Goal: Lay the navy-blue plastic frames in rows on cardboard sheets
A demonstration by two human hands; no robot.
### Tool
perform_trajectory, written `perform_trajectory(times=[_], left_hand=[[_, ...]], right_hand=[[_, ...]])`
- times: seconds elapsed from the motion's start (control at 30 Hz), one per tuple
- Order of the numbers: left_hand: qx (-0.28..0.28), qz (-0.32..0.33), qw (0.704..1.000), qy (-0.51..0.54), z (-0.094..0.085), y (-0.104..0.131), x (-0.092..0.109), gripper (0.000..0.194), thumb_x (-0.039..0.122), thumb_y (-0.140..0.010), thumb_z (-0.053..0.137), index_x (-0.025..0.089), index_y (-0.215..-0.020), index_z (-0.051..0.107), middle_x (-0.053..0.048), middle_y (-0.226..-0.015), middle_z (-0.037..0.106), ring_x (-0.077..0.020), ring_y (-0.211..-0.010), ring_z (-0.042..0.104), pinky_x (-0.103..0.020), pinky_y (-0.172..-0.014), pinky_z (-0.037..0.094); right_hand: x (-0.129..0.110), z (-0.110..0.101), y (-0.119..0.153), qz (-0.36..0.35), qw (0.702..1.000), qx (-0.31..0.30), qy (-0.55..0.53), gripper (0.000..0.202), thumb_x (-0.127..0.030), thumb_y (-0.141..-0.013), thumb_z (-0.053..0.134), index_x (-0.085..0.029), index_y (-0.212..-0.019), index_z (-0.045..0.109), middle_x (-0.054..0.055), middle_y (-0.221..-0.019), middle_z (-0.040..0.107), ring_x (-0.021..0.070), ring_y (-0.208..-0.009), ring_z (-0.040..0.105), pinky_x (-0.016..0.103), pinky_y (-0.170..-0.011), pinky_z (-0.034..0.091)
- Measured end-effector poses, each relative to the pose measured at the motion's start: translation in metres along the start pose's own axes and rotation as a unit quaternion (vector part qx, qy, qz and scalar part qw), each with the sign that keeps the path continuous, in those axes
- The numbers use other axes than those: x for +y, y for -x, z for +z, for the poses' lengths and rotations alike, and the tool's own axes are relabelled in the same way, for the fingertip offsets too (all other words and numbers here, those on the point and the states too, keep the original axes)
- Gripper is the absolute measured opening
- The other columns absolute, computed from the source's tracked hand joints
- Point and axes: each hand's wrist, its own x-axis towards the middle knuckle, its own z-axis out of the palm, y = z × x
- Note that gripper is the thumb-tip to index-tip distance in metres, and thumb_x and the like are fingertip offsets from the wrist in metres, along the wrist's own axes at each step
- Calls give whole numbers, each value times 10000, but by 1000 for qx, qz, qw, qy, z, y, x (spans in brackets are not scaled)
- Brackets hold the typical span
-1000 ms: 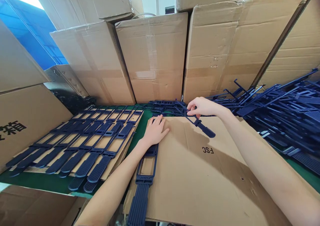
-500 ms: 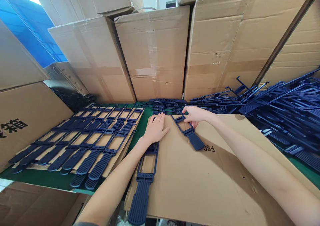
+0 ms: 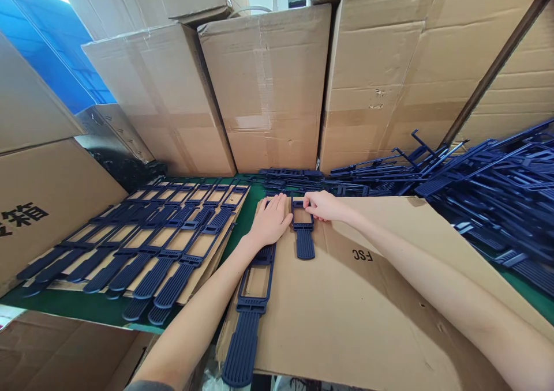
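My right hand (image 3: 324, 206) pinches the right side of a dark blue plastic frame piece (image 3: 304, 244) with a ribbed, rounded tongue. That piece lies straight on the cardboard sheet (image 3: 346, 310), tongue toward me. Fingers outstretched, my left hand (image 3: 272, 219) rests flat at the sheet's far left, over the top of another such piece. Below the left hand, a longer blue frame piece (image 3: 241, 345) runs along the sheet's left edge, its tongue reaching the near edge. My left hand and forearm hide part of the pieces there.
To the left, rows of similar blue pieces (image 3: 164, 275) overlap on cardboard over a green table surface (image 3: 86, 309). A tangled heap of blue pieces (image 3: 497, 177) fills the right side. Tall cardboard boxes (image 3: 268, 91) stand along the back.
My right hand has moved left with the blue frame piece, which has turned from slanted to straight beside my left hand. The left hand has stayed put.
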Motion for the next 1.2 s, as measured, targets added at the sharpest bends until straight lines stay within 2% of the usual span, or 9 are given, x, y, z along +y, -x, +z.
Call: perform_trajectory(times=[0.13, 0.43, 0.77, 1.07, 1.2], left_hand=[[5, 4, 1000, 3, 0, 0, 0, 641, 456, -967, 295, 33, -1447, 256, -189, -1503, 304, -267, -1409, 255, -458, -1147, 162], [4, 8, 1000, 4, 1, 0, -1, 639, 449, -959, 315, 46, -1451, 255, -187, -1509, 292, -273, -1412, 245, -470, -1146, 156], [-3, 11, 1000, -8, 0, 0, -1, 565, 380, -952, 339, 61, -1418, 342, -182, -1515, 279, -263, -1415, 240, -471, -1155, 141], [-3, 13, 1000, -9, 2, -1, -2, 550, 354, -941, 351, 75, -1415, 355, -177, -1514, 287, -268, -1418, 232, -477, -1155, 148], [-2, 14, 1000, -9, 2, -1, -3, 549, 354, -942, 346, 85, -1420, 348, -175, -1517, 279, -266, -1419, 230, -482, -1153, 151]], right_hand=[[-2, 6, 1, -20, 1000, 9, 0, 73, -137, -842, 501, -195, -875, 530, -48, -579, 610, 90, -426, 557, 174, -459, 379], [-3, 17, 3, -62, 993, 88, 37, 111, -130, -831, 496, -187, -910, 550, 5, -720, 619, 145, -651, 559, 225, -588, 334], [-5, 21, 5, -99, 990, 91, 52, 136, -147, -852, 471, -186, -959, 545, -14, -692, 585, 131, -599, 511, 224, -586, 306], [-9, 26, 9, -105, 982, 121, 104, 150, -172, -880, 449, -197, -991, 547, 19, -793, 639, 139, -624, 536, 225, -577, 302], [-9, 16, 8, -92, 979, 121, 134, 143, -308, -911, 479, -227, -947, 591, 2, -773, 655, 146, -654, 574, 221, -581, 329]])
